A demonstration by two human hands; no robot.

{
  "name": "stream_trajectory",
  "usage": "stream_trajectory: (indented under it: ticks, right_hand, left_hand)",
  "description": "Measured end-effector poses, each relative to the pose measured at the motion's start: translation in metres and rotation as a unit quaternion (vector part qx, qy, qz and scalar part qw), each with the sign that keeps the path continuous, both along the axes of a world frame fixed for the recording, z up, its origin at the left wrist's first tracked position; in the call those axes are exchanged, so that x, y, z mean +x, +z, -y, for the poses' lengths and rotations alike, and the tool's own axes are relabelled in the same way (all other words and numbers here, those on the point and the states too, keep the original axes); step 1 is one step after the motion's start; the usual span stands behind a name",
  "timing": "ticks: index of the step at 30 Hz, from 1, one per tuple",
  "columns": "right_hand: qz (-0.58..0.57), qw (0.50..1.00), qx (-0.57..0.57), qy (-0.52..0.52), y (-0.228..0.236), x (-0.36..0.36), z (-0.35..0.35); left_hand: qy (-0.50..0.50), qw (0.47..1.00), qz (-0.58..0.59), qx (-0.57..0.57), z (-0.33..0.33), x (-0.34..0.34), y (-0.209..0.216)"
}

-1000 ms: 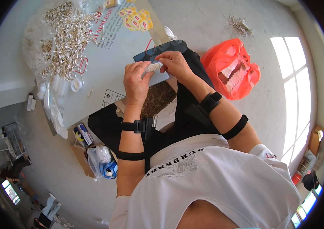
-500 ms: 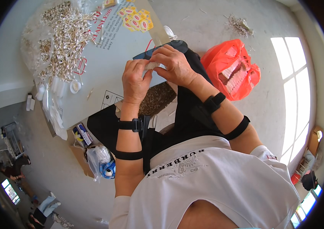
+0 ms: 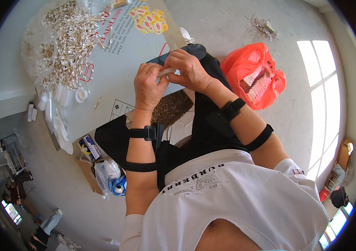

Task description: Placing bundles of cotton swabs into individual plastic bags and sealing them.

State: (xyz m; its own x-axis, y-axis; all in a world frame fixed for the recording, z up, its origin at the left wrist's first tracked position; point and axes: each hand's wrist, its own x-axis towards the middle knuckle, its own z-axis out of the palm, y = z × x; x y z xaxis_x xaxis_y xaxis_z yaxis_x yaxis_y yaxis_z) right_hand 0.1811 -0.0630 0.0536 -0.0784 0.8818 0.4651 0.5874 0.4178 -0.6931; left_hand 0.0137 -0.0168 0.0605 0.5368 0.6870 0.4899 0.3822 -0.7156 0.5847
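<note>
Left hand (image 3: 148,85): raised over the bench edge, fingers (image 3: 155,76) curled narrow and pinched on the near end of a small white bundle (image 3: 166,72).
Right hand (image 3: 187,69): just beside the left and touching it at the fingertips, fingers closed on the far end of the same bundle.
Bundle: held between the two sets of fingers, above the bench; mostly hidden by them (what it is made of cannot be told).
Bench (image 3: 115,58): pale grey sheet with red print, beyond and to the left of the fingers.
Stick heap (image 3: 67,42): a wide scatter of thin pale sticks on the bench, well to the left of the fingers and farther out.
Yellow packets (image 3: 148,21): a small cluster on the bench, beyond the fingers, well apart from them.
White cap (image 3: 80,95): round, on the bench left of the left hand, near the heap's lower edge.
Brown tray (image 3: 172,108): full of dark small pieces, just below the fingers, partly behind the left wrist.
Red bag (image 3: 254,75): on the floor to the right of the right hand, open, with white pieces inside.
Wrist straps (image 3: 144,133): black bands on both forearms (one pair each).
Clear bag (image 3: 109,175): on the floor beside the left forearm, well below the fingers.
</note>
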Motion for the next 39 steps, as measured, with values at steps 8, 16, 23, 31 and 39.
stream_trajectory:
  ticks: [8,16,23,31,39]
  right_hand:
    - [0.021,0.999,0.012,0.027,0.001,0.007,-0.004]
    - [0.004,1.000,-0.014,0.018,-0.003,0.011,-0.002]
    - [-0.071,0.992,-0.098,-0.015,-0.001,0.013,0.006]
    - [-0.092,0.988,-0.117,-0.026,0.004,0.011,0.007]
    - [-0.156,0.973,-0.162,-0.056,0.007,0.007,0.007]
  left_hand:
    - [-0.028,0.998,-0.012,-0.047,-0.005,-0.005,0.004]
    - [-0.008,0.997,0.013,-0.076,-0.006,-0.006,-0.002]
    - [-0.003,0.993,0.031,-0.117,-0.005,-0.008,-0.001]
    - [-0.001,1.000,-0.009,-0.030,-0.004,0.003,0.004]
    - [-0.020,1.000,-0.012,0.006,-0.007,0.007,-0.002]
